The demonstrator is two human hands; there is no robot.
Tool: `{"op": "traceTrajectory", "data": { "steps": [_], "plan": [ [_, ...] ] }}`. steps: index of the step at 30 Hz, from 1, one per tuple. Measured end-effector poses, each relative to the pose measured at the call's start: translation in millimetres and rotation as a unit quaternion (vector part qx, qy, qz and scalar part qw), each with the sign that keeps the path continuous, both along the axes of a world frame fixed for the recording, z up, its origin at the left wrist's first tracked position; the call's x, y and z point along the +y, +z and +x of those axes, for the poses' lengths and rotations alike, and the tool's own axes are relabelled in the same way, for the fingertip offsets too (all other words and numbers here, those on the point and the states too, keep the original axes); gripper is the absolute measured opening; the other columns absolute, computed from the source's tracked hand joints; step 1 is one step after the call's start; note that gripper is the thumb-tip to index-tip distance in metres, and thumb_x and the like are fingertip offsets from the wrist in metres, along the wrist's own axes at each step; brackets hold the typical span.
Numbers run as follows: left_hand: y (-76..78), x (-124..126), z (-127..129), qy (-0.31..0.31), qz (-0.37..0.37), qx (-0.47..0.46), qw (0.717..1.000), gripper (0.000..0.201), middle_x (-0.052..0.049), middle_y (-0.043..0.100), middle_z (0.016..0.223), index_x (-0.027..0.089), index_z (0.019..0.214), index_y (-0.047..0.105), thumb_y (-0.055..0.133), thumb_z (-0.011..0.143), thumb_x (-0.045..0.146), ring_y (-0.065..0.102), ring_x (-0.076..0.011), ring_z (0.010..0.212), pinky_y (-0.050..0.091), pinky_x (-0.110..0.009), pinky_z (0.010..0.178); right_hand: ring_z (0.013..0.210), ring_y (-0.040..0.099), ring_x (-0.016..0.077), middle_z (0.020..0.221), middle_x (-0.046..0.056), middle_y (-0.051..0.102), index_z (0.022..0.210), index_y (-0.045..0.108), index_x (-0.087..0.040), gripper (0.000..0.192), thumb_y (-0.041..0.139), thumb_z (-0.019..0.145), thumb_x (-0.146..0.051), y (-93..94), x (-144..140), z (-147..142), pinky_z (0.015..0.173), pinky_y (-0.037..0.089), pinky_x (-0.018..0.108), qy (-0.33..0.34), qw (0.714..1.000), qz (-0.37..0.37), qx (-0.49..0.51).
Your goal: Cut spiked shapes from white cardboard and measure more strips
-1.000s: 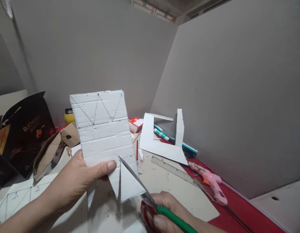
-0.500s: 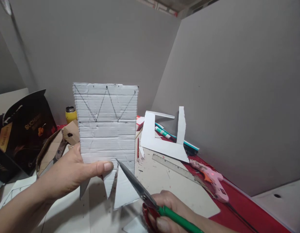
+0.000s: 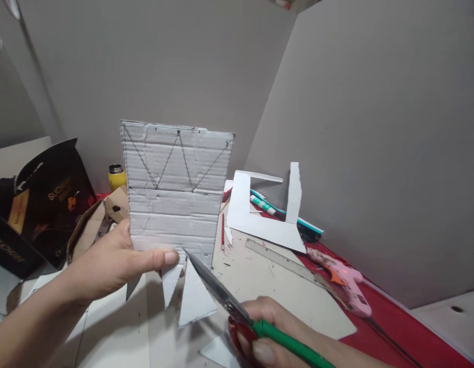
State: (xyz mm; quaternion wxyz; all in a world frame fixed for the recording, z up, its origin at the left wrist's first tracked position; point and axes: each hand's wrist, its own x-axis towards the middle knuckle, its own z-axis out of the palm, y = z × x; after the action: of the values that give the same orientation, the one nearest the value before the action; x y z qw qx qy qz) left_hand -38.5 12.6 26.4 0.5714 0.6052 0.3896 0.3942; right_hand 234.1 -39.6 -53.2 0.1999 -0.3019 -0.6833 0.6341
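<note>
My left hand (image 3: 117, 260) grips a white corrugated cardboard piece (image 3: 173, 214) near its lower left, the thumb lying across its face. Pencilled zigzag lines run along the top of the cardboard above a straight line. Its lower edge is cut into pointed flaps that hang down. In my right hand (image 3: 271, 327) is a pair of scissors (image 3: 221, 296) with a green handle and a red one. The blades meet the lower middle of the cardboard, at the top of the right flap. My left fingers behind the piece are hidden.
A pink glue gun (image 3: 352, 286) lies on the red cloth (image 3: 398, 327) at right. Near it are a clear ruler (image 3: 278, 259) and a white cut-out frame (image 3: 263, 230). A black box (image 3: 45, 204) stands left, beside a yellow bottle (image 3: 117, 178). A red pencil (image 3: 223, 230) lies behind the cardboard.
The top of the cardboard has tilted and shifted slightly right in view. The scissor tips stay at about the same spot on it. The background has shifted a little to the right.
</note>
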Motion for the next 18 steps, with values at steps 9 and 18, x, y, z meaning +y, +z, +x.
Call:
{"op": "traceTrajectory", "data": {
  "steps": [9,18],
  "plan": [
    [-6.0,3,0,-0.018,0.023,0.004,1.000,0.045,-0.005,0.071,0.120,0.030,0.117,0.070,0.078,0.073,0.025,0.063,-0.0319,0.112,0.054,-0.037,0.088,0.065,0.043,0.0149,0.069,0.000,0.042,0.081,0.054,-0.019,0.062,0.042,0.079,-0.079,10.8,-5,4,0.061,0.043,0.026,-0.031,0.996,0.011,-0.079],
    [-4.6,6,-3,0.060,0.030,0.010,0.998,0.033,-0.011,0.075,0.092,0.022,0.096,0.075,0.080,0.065,0.030,0.068,-0.0307,0.078,0.054,-0.036,0.062,0.081,0.054,0.0212,0.088,0.007,0.057,0.105,0.061,-0.019,0.065,0.045,0.081,-0.076,8.4,-18,10,0.074,0.049,0.033,-0.127,0.986,0.026,-0.107]
  ]
}}
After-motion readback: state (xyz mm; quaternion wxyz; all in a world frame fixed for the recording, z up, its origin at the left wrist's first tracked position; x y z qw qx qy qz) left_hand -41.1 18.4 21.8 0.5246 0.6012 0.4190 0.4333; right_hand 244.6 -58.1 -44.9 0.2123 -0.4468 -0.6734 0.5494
